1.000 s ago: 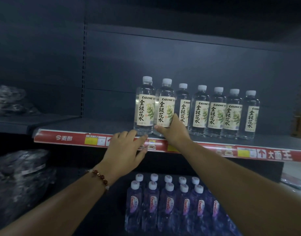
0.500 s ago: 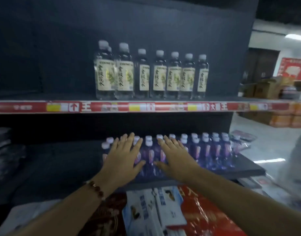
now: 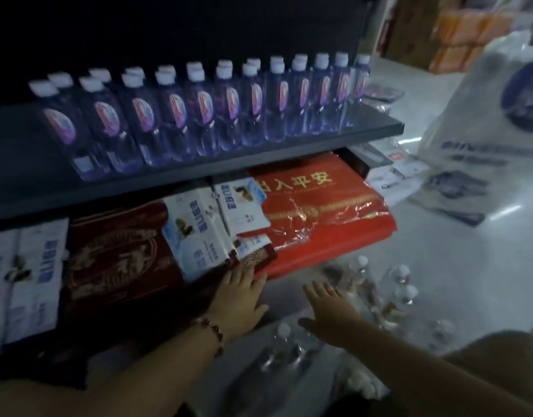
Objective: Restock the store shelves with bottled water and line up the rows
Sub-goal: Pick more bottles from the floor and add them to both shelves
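Several clear water bottles with white caps [image 3: 366, 284] stand loose on the floor at the lower right, with more [image 3: 281, 341] nearer me. My left hand [image 3: 239, 299] and my right hand [image 3: 331, 311] reach down toward them, fingers straight, holding nothing. The left hand, with a bead bracelet at its wrist, is over the edge of the bottom shelf goods. On the dark shelf [image 3: 289, 158] above stand two rows of purple-tinted bottles [image 3: 205, 112] with white caps.
The bottom shelf holds red wrapped packs [image 3: 325, 206], a dark red pack [image 3: 114, 260] and white-and-blue boxes [image 3: 205, 227]. A large white printed bag [image 3: 485, 130] stands on the floor at right, with orange cartons [image 3: 464, 28] behind it.
My view has dropped from the upper shelf with yellow-labelled bottles to the lower shelves and floor. Both hands left those bottles and moved down toward the bottles on the floor.
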{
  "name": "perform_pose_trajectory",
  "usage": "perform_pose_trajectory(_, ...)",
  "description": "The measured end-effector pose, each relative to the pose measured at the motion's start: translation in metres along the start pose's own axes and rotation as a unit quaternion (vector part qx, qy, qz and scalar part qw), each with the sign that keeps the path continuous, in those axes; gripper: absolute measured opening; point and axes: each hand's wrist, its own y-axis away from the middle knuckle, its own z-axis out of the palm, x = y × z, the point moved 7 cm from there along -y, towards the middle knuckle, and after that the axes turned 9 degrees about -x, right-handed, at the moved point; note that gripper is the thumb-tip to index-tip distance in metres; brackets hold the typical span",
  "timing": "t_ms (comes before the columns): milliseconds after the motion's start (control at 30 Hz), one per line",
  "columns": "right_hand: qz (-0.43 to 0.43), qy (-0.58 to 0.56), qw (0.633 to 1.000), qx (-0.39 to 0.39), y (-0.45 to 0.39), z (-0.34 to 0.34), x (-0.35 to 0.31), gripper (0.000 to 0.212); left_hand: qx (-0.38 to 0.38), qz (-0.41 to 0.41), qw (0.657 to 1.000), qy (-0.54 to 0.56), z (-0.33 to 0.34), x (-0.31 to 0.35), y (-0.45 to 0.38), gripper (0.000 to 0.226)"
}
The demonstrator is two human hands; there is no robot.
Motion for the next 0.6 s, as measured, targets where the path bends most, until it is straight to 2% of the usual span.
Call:
perform_pose_trajectory(233, 0.076, -0.038, 0.994, -0.075, -0.027, 0.091, 0.04, 0.089, -0.107, 0.041, 0.993, 0.004, 0.102, 0.059, -0.042, 0.071)
perform_pose_trajectory(333, 0.085, -0.098, 0.986, -0.104, -0.043, 0.112, 0.053, 0.09, -0.103, 0.044, 0.994, 0.016, 0.122, 0.07, -0.057, 0.064)
perform_pose_trajectory(400, 0.092, -0.115, 0.984, -0.099, -0.047, 0.112, 0.055, 0.078, -0.105, 0.051, 0.992, 0.044, 0.131, 0.072, -0.065, 0.054)
perform_pose_trajectory(500, 0.103, -0.101, 0.988, -0.057, -0.056, 0.107, 0.057, 0.047, -0.115, 0.066, 0.983, 0.13, 0.141, 0.07, -0.077, 0.036)
perform_pose_trajectory(600, 0.105, -0.12, 0.987, -0.026, -0.065, 0.107, 0.061, 0.037, -0.109, 0.069, 0.97, 0.206, 0.142, 0.066, -0.086, 0.036)
